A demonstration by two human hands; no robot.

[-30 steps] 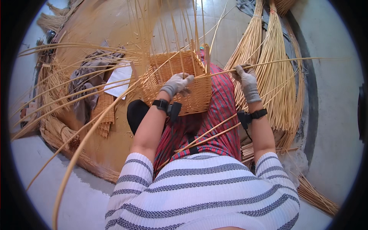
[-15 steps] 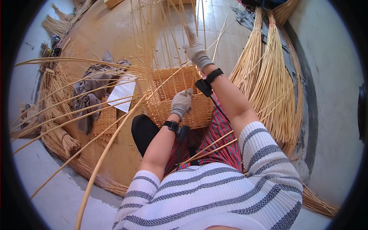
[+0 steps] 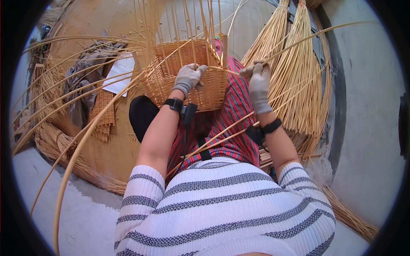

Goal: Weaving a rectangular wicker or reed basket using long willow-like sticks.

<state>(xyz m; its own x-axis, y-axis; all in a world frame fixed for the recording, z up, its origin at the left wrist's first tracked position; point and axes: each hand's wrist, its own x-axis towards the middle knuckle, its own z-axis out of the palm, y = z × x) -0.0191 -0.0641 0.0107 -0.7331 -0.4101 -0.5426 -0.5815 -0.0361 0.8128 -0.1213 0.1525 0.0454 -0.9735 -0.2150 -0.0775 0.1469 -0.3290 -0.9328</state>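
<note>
A half-woven wicker basket [image 3: 203,91] stands before my knees, with upright stakes rising from its walls and long rods fanning out to its left. At its near rim my gloved left hand [image 3: 189,78] is closed, its thumb and fingertips pinching the edge beside a weaving rod. That rod [image 3: 316,37] runs from the rim to my right hand and on toward the upper right. My gloved right hand [image 3: 258,83], clear of the basket on its right side, has its fingers closed around the rod. Inside the left hand's grip, the exact strands are hidden.
Tall bundles of rods [image 3: 294,85] lean at the right. On the left are a grey cloth [image 3: 81,81], a white sheet of paper [image 3: 120,74], a flat woven piece [image 3: 101,106] and more bundled rods [image 3: 57,138]. Two loose rods [image 3: 222,136] cross my lap.
My right hand has come down from among the stakes to the basket's right, drawing a rod out sideways. My left hand stays at the near rim. The whole view has shifted slightly.
</note>
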